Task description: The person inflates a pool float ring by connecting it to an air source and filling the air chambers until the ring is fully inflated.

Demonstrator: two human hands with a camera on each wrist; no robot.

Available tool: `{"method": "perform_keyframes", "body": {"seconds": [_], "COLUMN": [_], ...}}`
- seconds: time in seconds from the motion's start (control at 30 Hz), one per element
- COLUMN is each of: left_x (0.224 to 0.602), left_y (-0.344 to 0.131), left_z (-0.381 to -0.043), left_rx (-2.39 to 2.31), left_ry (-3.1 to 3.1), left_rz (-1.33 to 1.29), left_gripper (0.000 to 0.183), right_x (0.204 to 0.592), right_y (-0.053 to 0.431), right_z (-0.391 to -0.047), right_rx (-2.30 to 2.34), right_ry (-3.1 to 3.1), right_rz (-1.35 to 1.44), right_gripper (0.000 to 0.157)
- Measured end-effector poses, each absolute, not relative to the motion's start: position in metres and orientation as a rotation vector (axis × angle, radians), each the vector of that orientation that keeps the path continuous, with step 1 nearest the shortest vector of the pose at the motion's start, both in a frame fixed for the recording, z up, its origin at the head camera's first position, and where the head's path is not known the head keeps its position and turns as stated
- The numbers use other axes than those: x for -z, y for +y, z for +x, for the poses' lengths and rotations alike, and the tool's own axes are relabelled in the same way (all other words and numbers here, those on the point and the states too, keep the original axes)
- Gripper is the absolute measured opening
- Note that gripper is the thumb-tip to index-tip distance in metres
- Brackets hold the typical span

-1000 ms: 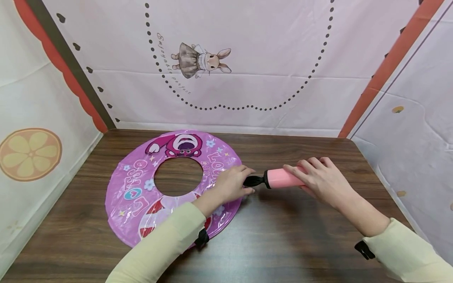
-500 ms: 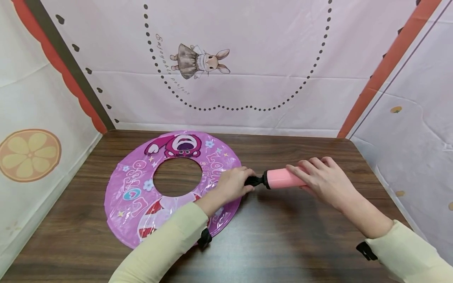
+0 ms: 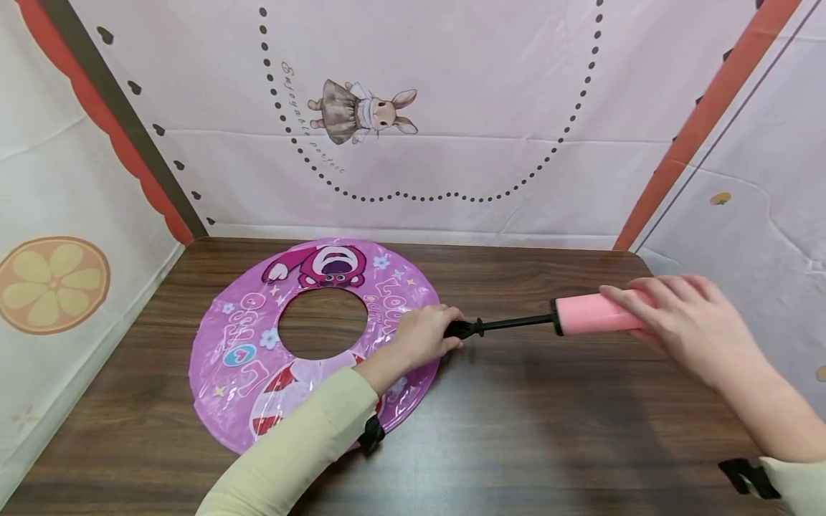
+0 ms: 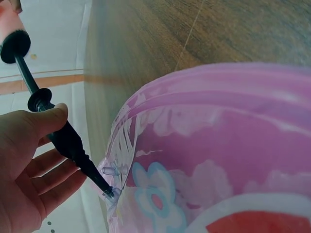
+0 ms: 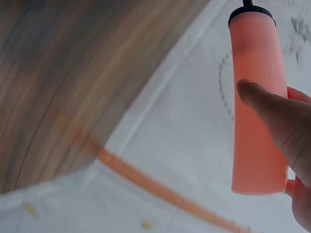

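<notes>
Left hand: fingers gripping the black nozzle, tip at the valve of the purple ring; right hand: fingers curled round the pink pump barrel; ring flat on bench, left sleeve crossing it; printed curtain behind.

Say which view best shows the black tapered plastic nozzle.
Left wrist view: the black tapered plastic nozzle shows down to the clear plastic valve. Head view: the left hand hides its tip. Right wrist view: nozzle out of frame.
</notes>
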State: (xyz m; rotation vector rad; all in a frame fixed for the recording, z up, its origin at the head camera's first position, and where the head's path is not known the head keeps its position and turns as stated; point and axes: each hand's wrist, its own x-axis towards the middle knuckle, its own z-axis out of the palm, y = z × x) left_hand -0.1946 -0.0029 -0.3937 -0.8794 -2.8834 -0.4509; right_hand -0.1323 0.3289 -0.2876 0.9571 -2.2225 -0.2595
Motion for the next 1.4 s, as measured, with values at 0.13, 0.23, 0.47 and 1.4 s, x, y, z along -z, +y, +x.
{"method": "perform_keyframes", "body": {"seconds": [0.13, 0.23, 0.47, 1.4], "left_x": [0.392, 0.392, 0.393, 0.385], "left_y": [-0.005, -0.007, -0.010, -0.011], "left_z": [-0.193, -0.193, -0.194, -0.199], "left_rx": [0.480, 0.519, 0.579, 0.394], "left_ry": [-2.905, -2.920, -2.912, -2.978], "left_rz": [-0.882, -0.890, -0.899, -0.885], "left_gripper": [0.037, 0.037, 0.036, 0.038], "right_x": [0.277, 0.274, 0.285, 0.321], "right_y": [0.340, 0.340, 0.330, 0.268], "right_z": [-0.125, -0.124, -0.129, -0.145], "right_rx": [0.284, 0.295, 0.282, 0.280], "right_ry": [-2.141, -2.108, -2.162, -2.177], "right_rz": [0.924, 0.925, 0.947, 1.060], "right_gripper": [0.049, 0.046, 0.050, 0.042]}}
